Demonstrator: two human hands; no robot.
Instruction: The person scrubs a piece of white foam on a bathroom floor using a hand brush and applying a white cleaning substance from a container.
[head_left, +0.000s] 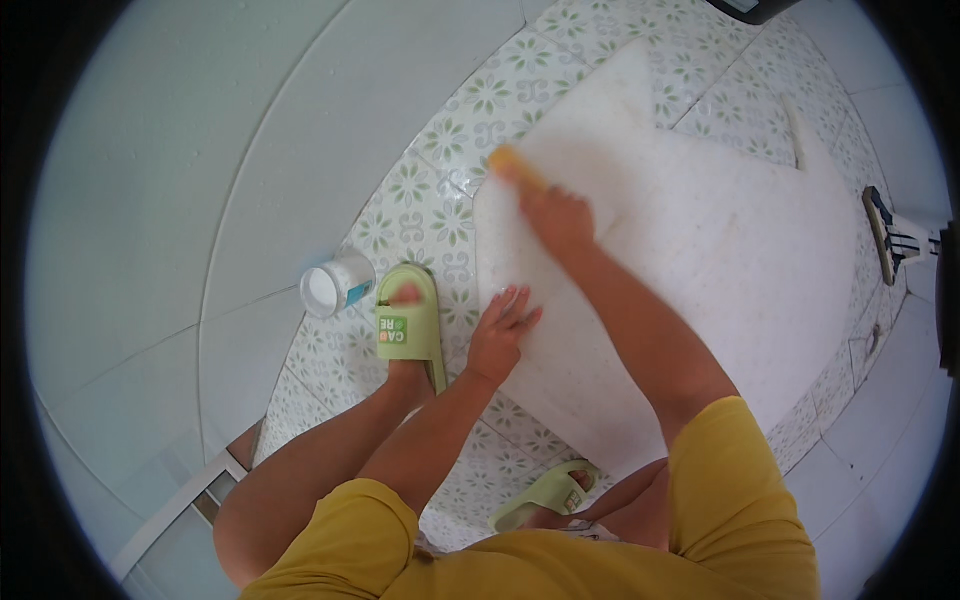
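Observation:
A large white sheet or mat (720, 277) with an uneven, pointed edge lies over the patterned tile floor. My right hand (559, 217) is closed on a yellow-orange brush or block (516, 166), blurred, at the sheet's far left part; its exact kind cannot be told. Lower and to the left, my left hand (501, 334) rests with fingers spread on the sheet's left edge and holds nothing. A clear round tub with white contents (337, 283) stands or leans by the wall, left of my green slipper (409, 319).
Pale wall tiles (285, 150) rise at the left, above the floral floor tiles (450, 142). A second green slipper (547, 495) is near the sheet's lower edge. A squeegee-like tool head (889, 236) stands at the far right. A dark object (754, 9) shows at the top.

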